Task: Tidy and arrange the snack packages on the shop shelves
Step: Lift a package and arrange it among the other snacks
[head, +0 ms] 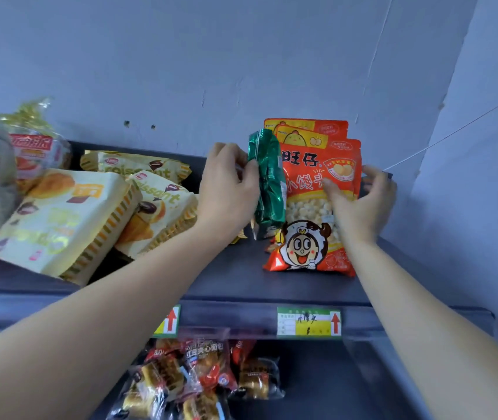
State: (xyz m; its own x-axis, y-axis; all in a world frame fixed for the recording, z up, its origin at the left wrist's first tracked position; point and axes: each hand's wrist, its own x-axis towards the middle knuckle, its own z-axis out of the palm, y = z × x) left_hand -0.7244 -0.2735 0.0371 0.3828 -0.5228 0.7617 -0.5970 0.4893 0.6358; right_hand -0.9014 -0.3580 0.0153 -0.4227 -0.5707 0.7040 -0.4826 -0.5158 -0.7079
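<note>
View from above a person's two bare forearms, reaching to the top shelf (235,286), a flat dark grey board with a smooth matte face.

The left hand (229,189) grasps a green bag (267,183). This is a narrow pouch of shiny, crinkled foil. It stands upright on its end, near the middle of the shelf. The thumb lies on its near face and the fingers curl round its left edge.

Touching the green bag's right side stands an orange bag (311,213), upright on the right part of the shelf. It is glossy plastic with a clear window showing small pale round puffs, and a cartoon face is printed below. The right hand (363,204) holds it, thumb pressed to the front and fingers bent round the right edge. Two rear bags (305,125) of the same orange kind stand close behind it, with only their tops showing.

On the left part of the shelf lie croissant packs (59,222). They are pale yellow, puffy pillow shapes with striped, crimped ends, tilted and overlapping. Further left is a clear, wrinkled bread bag (35,153) with a gathered top.

A green and yellow paper label (308,322) sits on the shelf's front rail. Below it lie clear-wrapped bread packs (205,365) in a loose heap.

Behind is a rough, blue-grey wall (241,56).
</note>
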